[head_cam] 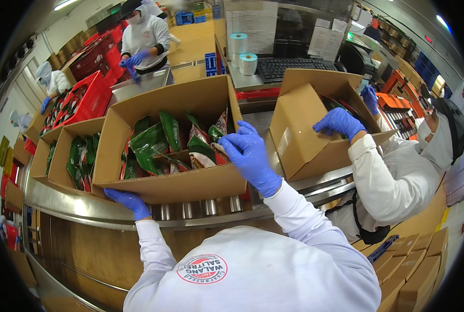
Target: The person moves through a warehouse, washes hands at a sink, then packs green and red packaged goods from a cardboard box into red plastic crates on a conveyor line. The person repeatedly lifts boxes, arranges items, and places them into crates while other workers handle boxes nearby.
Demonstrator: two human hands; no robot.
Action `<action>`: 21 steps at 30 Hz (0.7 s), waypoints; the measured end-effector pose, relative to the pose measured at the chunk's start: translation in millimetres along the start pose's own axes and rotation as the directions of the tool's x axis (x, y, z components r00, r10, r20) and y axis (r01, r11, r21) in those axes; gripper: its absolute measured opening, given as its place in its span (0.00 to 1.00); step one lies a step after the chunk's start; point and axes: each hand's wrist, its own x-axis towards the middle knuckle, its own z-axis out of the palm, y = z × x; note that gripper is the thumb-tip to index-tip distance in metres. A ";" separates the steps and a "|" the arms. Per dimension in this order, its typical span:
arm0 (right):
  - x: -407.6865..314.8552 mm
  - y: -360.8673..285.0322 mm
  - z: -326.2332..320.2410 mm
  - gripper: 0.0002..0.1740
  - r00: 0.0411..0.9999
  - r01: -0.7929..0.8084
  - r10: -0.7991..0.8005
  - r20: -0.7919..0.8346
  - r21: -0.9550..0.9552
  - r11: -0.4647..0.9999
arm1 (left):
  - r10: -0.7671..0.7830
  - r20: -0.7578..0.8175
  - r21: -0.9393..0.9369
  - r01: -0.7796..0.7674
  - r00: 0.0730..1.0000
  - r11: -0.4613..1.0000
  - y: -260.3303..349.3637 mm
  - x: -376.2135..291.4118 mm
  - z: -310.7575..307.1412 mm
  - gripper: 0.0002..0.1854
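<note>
An open cardboard box (169,187) stands on a roller conveyor in front of me. Green, red and white pouches (150,142) fill it, mostly on edge. My left hand (128,202), in a blue glove, holds the box low at its front left, fingers partly hidden beneath the edge. Over the box's front right corner hovers my right hand (251,158), also gloved, its fingers loosely bent and apart. Its fingertips come close to a pouch (202,152) at the right end; whether they touch is unclear. I see nothing held in that hand.
Metal rollers (187,210) show below the box. More filled boxes (74,156) stand left. At right, a co-worker's gloved hand (343,123) rests at another open box (298,128). Label rolls (248,64) and a keyboard (294,69) sit behind. Another person (146,39) stands across.
</note>
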 end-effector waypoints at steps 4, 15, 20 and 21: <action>-2.9 1.2 4.4 0.02 1.000 0.002 -0.001 -0.022 0.033 0.999 | 0.018 0.026 0.065 -0.019 1.000 0.998 -8.1 1.5 -10.0 0.32; -1.6 7.2 3.4 0.03 0.999 0.026 -0.025 -0.021 0.059 0.998 | -0.064 0.057 -0.003 0.064 0.996 0.998 -7.8 4.0 -17.1 0.33; -2.5 4.2 3.9 0.08 0.996 0.025 -0.017 -0.087 0.100 0.995 | -0.117 0.081 -0.026 0.120 0.990 0.992 -7.4 5.4 -16.7 0.33; -3.5 4.5 4.9 0.07 0.997 0.028 -0.021 -0.078 0.094 0.995 | -0.132 0.078 -0.024 0.134 0.988 0.991 -3.7 3.5 -17.7 0.33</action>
